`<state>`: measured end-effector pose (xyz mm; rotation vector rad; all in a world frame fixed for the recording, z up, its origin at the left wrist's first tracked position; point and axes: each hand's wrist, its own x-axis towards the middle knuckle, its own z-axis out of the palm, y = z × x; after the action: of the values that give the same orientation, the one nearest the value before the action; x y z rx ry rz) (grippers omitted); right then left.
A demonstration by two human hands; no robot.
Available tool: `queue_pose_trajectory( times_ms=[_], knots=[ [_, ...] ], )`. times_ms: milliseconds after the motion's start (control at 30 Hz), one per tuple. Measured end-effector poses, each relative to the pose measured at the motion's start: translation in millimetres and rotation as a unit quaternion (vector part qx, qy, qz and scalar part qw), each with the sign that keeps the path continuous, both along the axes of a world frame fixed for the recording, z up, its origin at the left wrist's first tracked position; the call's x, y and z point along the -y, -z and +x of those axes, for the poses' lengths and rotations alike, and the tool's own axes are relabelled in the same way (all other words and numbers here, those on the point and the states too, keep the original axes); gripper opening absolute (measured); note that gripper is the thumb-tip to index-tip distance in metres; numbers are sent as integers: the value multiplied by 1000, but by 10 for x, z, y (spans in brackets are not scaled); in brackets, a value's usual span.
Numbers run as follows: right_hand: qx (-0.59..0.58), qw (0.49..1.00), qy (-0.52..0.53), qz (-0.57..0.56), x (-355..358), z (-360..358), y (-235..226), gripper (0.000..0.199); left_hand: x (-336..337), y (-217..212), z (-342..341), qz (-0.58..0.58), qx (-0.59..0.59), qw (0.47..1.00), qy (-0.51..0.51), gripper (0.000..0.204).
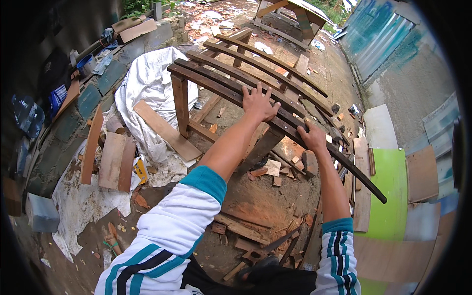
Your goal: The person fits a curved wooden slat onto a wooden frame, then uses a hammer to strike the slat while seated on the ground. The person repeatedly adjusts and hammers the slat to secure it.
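Observation:
A low wooden frame (pixel 181 101) with legs carries several long dark slats (pixel 263 63) across its top. My left hand (pixel 259 103) is on the nearest slats, its fingers somewhat spread and curled over them. Further right, my right hand (pixel 313 136) grips the nearest dark slat (pixel 356 172), thumb and fingers around it. That slat reaches well past the frame on the right and slopes down there. Small round marks, like nail or screw heads, show on the slats near my hands. Both palms are hidden.
A white sheet (pixel 147 78) and loose boards (pixel 164 129) lie left, beside a block wall (pixel 98 93). A handsaw (pixel 275 243) lies near my feet among wood scraps (pixel 274 167). A green panel (pixel 388 191) is at right; another wooden structure (pixel 290 19) stands far off.

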<state>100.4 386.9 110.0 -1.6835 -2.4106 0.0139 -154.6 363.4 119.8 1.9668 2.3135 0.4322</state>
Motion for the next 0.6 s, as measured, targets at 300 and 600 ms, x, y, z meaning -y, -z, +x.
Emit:
queue_pose_trajectory(
  times_ms=[300,600],
  knots=[
    [8,997,13,-75,38,-37,-98,62,3,6,23,-24,-18,1000,2,77],
    [-11,996,31,-82,62,-11,-175,60,-7,-20,71,-14,-19,1000,6,77]
  ],
)
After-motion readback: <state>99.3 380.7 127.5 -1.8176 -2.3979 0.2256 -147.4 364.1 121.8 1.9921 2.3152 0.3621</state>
